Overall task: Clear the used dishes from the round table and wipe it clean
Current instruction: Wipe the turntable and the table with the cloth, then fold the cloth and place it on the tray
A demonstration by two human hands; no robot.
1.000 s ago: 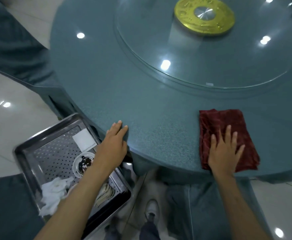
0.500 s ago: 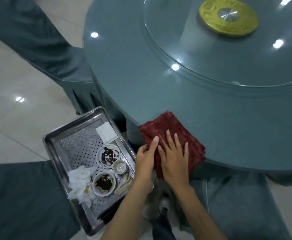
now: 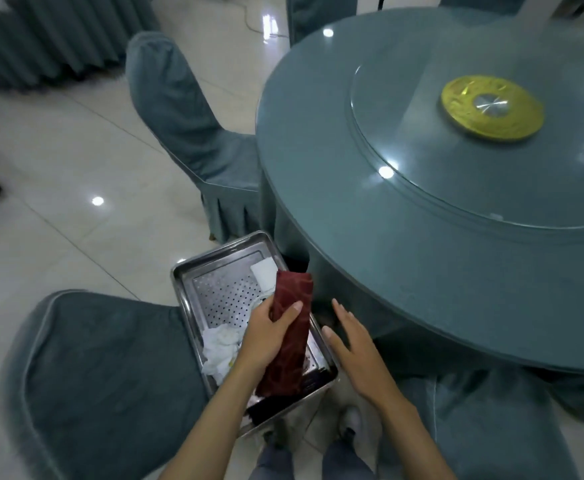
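Holding one red cloth (image 3: 292, 351), left hand (image 3: 266, 341), over one tray (image 3: 221, 296).

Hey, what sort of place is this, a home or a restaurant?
Probably a restaurant banquet room: a round teal-covered table with a glass turntable on a gold hub, teal fabric-covered chairs, and a perforated steel tray holding crumpled white napkins.

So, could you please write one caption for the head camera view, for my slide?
Left hand holds a folded red cloth over a steel tray beside the round table; right hand open.
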